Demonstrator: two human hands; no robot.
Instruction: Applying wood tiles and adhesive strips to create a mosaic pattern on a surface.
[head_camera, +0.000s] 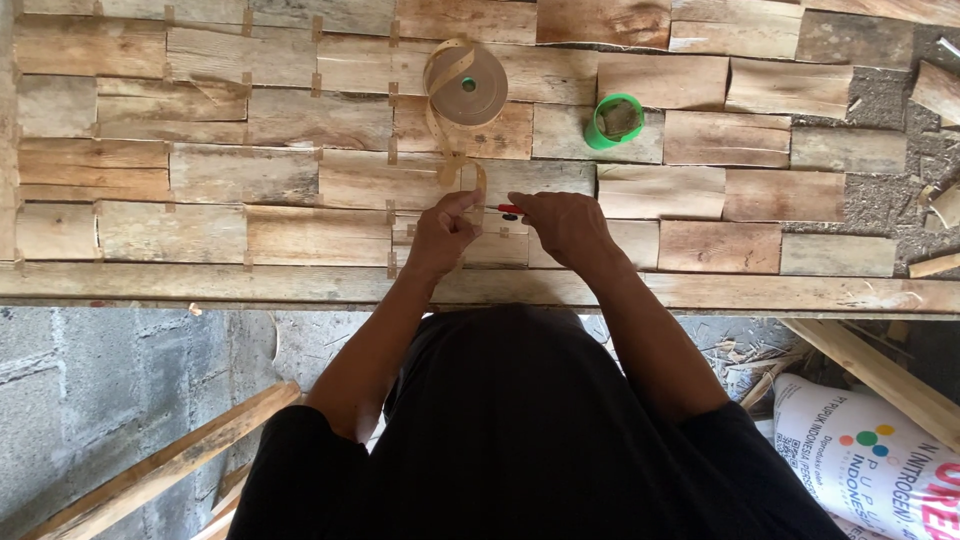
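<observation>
We've got the left hand (442, 235) pinching the brown tape strip (470, 180) off the roll (466, 85) over the veneer seam, right hand (565, 225) fingers closed on a red-handled cutter (509, 209); next call looks like a clean cut.

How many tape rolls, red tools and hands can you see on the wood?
Brown tape roll: 1
Green tape roll: 1
Red-handled tool: 1
Hands: 2, the left hand and the right hand
Total: 5
</observation>
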